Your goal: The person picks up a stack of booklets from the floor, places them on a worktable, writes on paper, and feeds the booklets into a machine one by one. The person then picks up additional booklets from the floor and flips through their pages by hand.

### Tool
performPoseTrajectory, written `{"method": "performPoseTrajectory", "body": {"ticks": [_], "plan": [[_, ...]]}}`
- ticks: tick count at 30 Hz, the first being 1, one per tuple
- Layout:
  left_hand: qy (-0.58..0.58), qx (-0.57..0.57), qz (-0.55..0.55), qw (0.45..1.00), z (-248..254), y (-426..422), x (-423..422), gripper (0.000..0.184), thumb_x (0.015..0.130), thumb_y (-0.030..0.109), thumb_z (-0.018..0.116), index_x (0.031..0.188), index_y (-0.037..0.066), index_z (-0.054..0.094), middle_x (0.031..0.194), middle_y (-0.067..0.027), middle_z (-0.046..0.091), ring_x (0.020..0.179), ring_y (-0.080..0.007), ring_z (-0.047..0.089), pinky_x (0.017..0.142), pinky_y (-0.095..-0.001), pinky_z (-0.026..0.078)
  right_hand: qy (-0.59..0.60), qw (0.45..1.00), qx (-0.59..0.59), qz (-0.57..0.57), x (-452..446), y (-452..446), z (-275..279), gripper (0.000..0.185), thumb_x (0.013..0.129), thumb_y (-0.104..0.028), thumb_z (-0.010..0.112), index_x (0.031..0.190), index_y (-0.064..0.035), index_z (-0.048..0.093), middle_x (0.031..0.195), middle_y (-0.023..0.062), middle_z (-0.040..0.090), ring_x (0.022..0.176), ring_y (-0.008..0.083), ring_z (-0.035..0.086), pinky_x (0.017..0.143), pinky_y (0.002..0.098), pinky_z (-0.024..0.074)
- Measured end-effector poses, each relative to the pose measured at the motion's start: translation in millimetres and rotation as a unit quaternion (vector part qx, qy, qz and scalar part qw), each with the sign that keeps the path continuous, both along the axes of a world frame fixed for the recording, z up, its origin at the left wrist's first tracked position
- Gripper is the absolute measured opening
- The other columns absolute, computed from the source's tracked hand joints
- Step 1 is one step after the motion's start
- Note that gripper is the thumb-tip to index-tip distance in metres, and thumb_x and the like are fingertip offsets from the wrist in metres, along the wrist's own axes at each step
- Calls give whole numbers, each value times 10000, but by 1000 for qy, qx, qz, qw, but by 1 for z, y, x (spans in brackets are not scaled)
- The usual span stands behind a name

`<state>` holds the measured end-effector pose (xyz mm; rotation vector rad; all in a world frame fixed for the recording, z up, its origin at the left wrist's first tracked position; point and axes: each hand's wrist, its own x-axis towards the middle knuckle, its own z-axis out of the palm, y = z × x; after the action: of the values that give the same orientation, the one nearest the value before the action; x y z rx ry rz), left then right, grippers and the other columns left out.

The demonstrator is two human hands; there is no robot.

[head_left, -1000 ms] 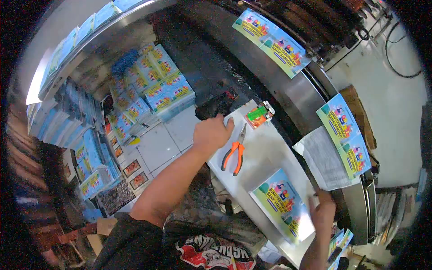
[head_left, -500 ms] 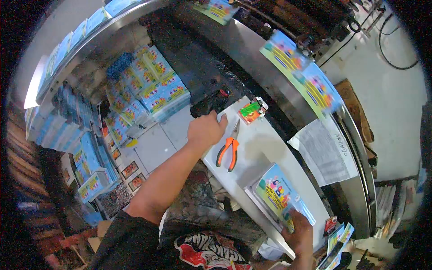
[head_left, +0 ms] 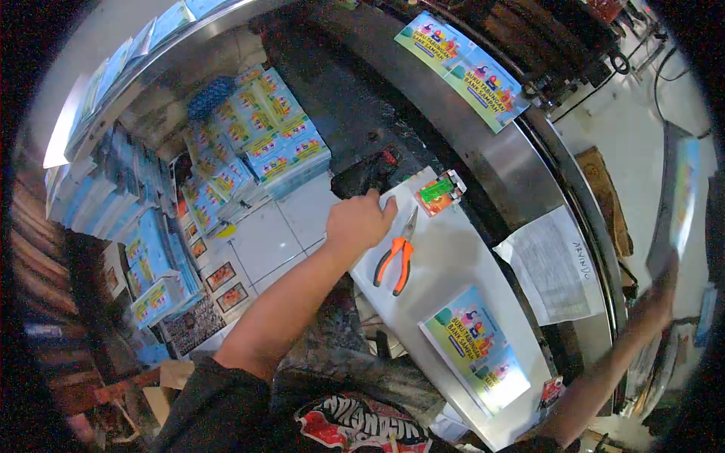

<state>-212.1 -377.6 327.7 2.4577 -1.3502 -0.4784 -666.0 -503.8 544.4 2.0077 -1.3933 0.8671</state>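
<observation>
My left hand (head_left: pixel 361 220) is at the far-left corner of the white worktop, its fingers curled beside a dark object (head_left: pixel 370 170); what they grip is hidden. Orange-handled pliers (head_left: pixel 396 264) lie just right of it. On the near part of the worktop rests a stack of booklets (head_left: pixel 472 347) with a colourful "Buku Tabungan Bank Sampah" cover. My right hand (head_left: pixel 663 294) is stretched out to the far right, smeared by motion. It seems closed on the lower end of a blurred light-blue booklet (head_left: pixel 686 192), held upright.
A small green-and-orange box (head_left: pixel 439 192) sits on the worktop (head_left: pixel 453 249). Printed sheets (head_left: pixel 461 72) and a handwritten paper (head_left: pixel 555 264) lie on the curved metal ledge. Many booklet piles (head_left: pixel 276 143) stand on the tiled floor at the left.
My right hand has left the booklet stack on the worktop and swung out to the far right with a blurred booklet. My left hand keeps its place; the view has shifted slightly.
</observation>
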Motion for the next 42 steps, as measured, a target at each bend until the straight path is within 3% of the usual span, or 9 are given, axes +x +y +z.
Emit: {"method": "performPoseTrajectory", "body": {"ticks": [3, 5, 13, 16, 19, 28, 37, 41, 42], "plan": [[-1, 0, 6, 1000, 1, -1, 1, 521, 940, 477, 400, 976, 11, 631, 832, -223, 692, 792, -383, 687, 730, -503, 536, 167, 983, -16, 72, 33, -33, -46, 532, 861, 42, 492, 1370, -111, 529, 1354, 93, 572, 1147, 263, 611, 959, 363, 485], [1, -1, 7, 1000, 2, 0, 2, 521, 940, 472, 402, 981, 8, 633, 834, -224, 691, 793, -385, 686, 731, -504, 536, 109, 978, 177, -12, 36, -38, -93, 421, 898, 23, 459, 1275, -104, 597, 1285, 125, 610, 1135, 306, 613, 965, 414, 485], [-8, -23, 3, 1000, -9, -1, 1, 503, 942, 459, 406, 960, 13, 637, 814, -219, 693, 786, -375, 690, 725, -496, 542, 80, 922, 372, 75, 53, 117, -126, 236, 854, -58, 605, 1086, -19, 631, 936, 183, 668, 807, 376, 652, 723, 441, 524], [-4, -14, 0, 1000, -3, -1, 0, 513, 940, 466, 404, 968, 13, 643, 834, -220, 695, 803, -369, 692, 724, -493, 544, 62, 885, 440, 138, 53, 189, -126, 514, 694, -207, 824, 1121, -18, 611, 1054, 166, 643, 897, 348, 634, 764, 412, 524], [-17, -25, 2, 1000, -9, -3, -3, 521, 938, 471, 405, 966, 11, 649, 843, -222, 694, 798, -365, 692, 719, -489, 545, 150, 836, 526, 47, 61, 228, -136, 833, 576, -344, 886, 1253, 9, 551, 1259, 190, 536, 1214, 375, 477, 1015, 407, 430], [-4, -64, 8, 998, -8, 4, 0, 514, 929, 472, 431, 935, 14, 665, 793, -205, 695, 730, -355, 693, 677, -479, 553, 89, 843, 509, 152, 47, 221, -138, 779, 667, -408, 845, 1267, -5, 557, 1284, 235, 556, 1211, 412, 491, 1018, 449, 419], [4, -93, 1, 996, -12, 6, 2, 496, 935, 455, 438, 927, 11, 658, 797, -209, 694, 744, -359, 693, 694, -483, 548, 37, 861, 480, 164, 35, 223, -153, 659, 677, -367, 842, 1186, -16, 613, 1188, 180, 628, 1106, 386, 571, 973, 441, 456], [25, -86, 3, 996, -15, 3, -1, 490, 935, 455, 438, 932, 12, 650, 809, -210, 695, 765, -363, 693, 710, -482, 548, 37, 862, 488, 132, 36, 221, -146, 604, 681, -145, 777, 1233, -6, 576, 1145, 219, 610, 990, 386, 607, 898, 426, 484], [15, -83, 3, 996, -15, 3, -1, 488, 935, 453, 439, 939, 12, 647, 817, -210, 695, 770, -364, 693, 712, -481, 548, 2, 855, 505, 119, 39, 221, -139, 435, 744, -60, 633, 1175, -3, 606, 1052, 223, 641, 935, 389, 623, 872, 423, 486]]}}
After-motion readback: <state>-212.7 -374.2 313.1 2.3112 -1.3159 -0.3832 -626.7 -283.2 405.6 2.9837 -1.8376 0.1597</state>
